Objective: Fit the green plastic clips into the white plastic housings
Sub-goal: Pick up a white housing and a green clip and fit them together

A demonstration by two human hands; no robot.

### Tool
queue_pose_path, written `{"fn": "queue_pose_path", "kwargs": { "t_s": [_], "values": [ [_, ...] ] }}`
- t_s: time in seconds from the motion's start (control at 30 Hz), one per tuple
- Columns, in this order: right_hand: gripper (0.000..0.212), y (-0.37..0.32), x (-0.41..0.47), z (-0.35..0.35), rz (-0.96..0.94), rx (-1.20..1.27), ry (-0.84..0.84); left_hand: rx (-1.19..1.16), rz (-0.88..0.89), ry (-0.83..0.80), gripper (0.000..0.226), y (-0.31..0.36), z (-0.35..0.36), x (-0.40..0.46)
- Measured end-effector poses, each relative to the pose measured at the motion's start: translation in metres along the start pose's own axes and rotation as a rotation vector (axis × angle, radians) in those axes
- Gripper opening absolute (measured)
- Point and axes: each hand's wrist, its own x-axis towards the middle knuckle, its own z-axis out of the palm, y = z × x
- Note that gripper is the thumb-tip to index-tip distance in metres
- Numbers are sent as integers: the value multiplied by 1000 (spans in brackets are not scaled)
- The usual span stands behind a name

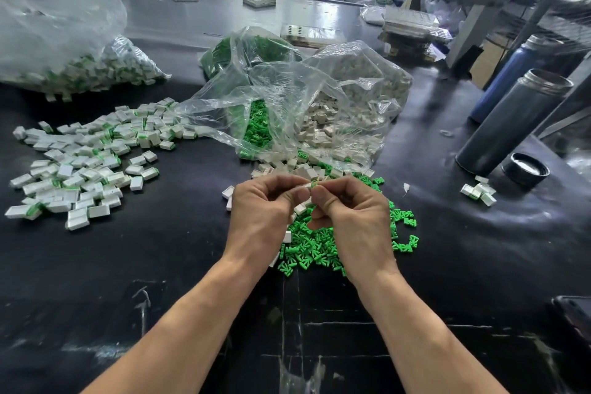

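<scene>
- Nearest, both forearms reach in over the black table [160,265], and the hands meet above the loose parts, so the step in hand looks like pressing one clip into one housing.
- The left hand [262,211] has its fingers curled and pinches a white housing [306,185] between thumb and fingertips; only a sliver of it shows.
- The right hand [355,217] is likewise curled, pinching a green clip [314,184] at its fingertips, right against the housing; how far it is seated cannot be told.
- To do it well, I judge the clip should go in square to the housing's open side, pushed with the thumb pad and not twisted, until it sits flush.
- Just beneath the hands lies the heap of loose green clips [319,246], with loose white housings [287,166] touching its far edge, so the next pair is within easy reach.
- Off to the left, well apart, the finished pieces [83,163] spread over the table; the done unit belongs there, kept clear of the raw heaps.
- Farther back, the open clear bag [287,89] spills both kinds of part; a second bag [64,67] of assembled pieces sits far left.
- At the right stand a grey flask [511,121] and its cap [526,168].
</scene>
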Motion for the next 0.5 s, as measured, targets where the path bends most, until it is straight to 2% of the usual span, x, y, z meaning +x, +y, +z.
{"fn": "queue_pose_path", "kwargs": {
  "t_s": [0.17,0.3,0.4,0.5],
  "values": [
    [17,2,2,-2,10,35,-56,17,20,-18,11,0,-5,4],
    [19,2,9,-3,78,170,-108,-9,91,-71,6,4,-5,6],
    [43,4,10,1,224,287,-192,-31,79,-84,7,2,-4,6],
    [57,7,8,4,274,257,-292,-22,58,-98,7,2,-4,5]
  ]
}}
